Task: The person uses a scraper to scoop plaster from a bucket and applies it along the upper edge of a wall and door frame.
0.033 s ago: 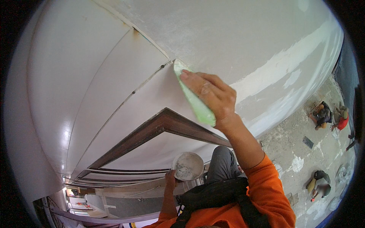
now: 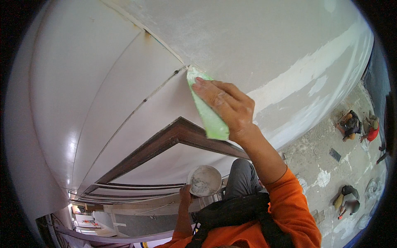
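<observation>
My right hand (image 2: 231, 105) is closed on a pale green putty spreader (image 2: 206, 113) smeared with white compound. The spreader's upper tip touches the spot where the white panel's seam (image 2: 144, 100) meets the grey-white surface (image 2: 256, 37). Lower down, my left hand (image 2: 185, 194) grips the side of a round tub (image 2: 214, 172), its fingers partly hidden. Whitish-grey paste lies inside the tub. A dark brown frame (image 2: 180, 126) comes to a corner below the spreader.
Broad white filler bands (image 2: 314, 62) cross the surface at right. Far below on the rough floor (image 2: 308, 149), several people crouch, one in red (image 2: 372, 134), another bending (image 2: 348, 201). Ladder-like rails (image 2: 203, 202) show beside the tub. A dark bag (image 2: 231, 208) hangs across my front.
My right hand has shifted slightly left, and the spreader's lower end has swung left and a little downward. The left hand and the tub stay where they were.
</observation>
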Motion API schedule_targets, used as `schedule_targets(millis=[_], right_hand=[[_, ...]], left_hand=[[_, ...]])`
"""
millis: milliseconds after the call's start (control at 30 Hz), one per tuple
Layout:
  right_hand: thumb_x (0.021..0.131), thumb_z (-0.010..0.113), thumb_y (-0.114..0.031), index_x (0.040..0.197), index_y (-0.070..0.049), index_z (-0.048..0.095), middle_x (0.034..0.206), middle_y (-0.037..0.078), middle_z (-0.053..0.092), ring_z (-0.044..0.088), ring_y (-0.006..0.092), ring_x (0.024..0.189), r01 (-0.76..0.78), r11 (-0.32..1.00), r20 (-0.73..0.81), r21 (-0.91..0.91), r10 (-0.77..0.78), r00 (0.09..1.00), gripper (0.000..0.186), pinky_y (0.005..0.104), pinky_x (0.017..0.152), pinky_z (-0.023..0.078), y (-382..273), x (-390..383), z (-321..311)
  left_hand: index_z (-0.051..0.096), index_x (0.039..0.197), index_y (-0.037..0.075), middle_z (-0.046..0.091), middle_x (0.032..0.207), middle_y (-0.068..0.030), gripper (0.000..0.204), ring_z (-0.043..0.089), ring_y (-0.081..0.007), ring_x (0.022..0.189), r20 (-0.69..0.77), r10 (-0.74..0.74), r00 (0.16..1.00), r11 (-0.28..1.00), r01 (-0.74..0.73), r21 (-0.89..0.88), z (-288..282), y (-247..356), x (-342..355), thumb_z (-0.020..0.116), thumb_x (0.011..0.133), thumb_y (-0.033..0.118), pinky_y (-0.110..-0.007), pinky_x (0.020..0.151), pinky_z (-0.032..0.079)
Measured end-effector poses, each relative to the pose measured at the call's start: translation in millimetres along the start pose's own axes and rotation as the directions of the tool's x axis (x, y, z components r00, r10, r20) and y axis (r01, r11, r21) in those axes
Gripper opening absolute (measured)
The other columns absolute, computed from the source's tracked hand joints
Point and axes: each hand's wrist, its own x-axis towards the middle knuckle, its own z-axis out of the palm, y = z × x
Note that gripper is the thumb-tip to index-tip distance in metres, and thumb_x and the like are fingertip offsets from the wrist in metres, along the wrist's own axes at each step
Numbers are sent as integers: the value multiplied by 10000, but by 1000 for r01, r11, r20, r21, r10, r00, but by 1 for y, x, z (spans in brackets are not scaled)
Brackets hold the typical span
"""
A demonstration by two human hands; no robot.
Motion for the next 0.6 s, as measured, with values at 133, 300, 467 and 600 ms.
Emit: schedule_targets(millis=[133,300,467,600], right_hand=[[816,717,30,1114,-14,725,1088,147,745,727,279,914,-196,953,146,229,166,975,302,338,783,590,3,-2,-18],[912,678,-4,1142,-28,738,1035,127,756,682,154,843,-545,694,175,470,532,829,239,290,770,542,10,7,-33],[897,648,24,1158,-48,731,1000,131,755,697,179,765,-289,842,116,456,266,957,283,293,705,553,34,8,-20],[898,663,10,1159,-51,732,1004,133,756,699,176,771,-402,799,240,448,325,915,277,295,698,551,29,5,-25]], left_hand=[[674,977,28,644,777,-60,287,555,-158,510,-67,99,993,994,-102,-38,-2,-5,0,599,920,299,-334,445,432],[669,945,33,624,747,-46,279,557,-152,557,41,339,940,913,-339,227,-11,-6,-6,606,914,304,-360,506,454],[667,933,40,623,731,-40,285,544,-136,519,80,488,869,790,-479,382,-4,3,-5,611,913,319,-343,461,424],[653,916,20,635,746,-60,288,534,-142,461,126,644,755,671,-636,381,-12,-7,-2,646,894,307,-337,406,389]])
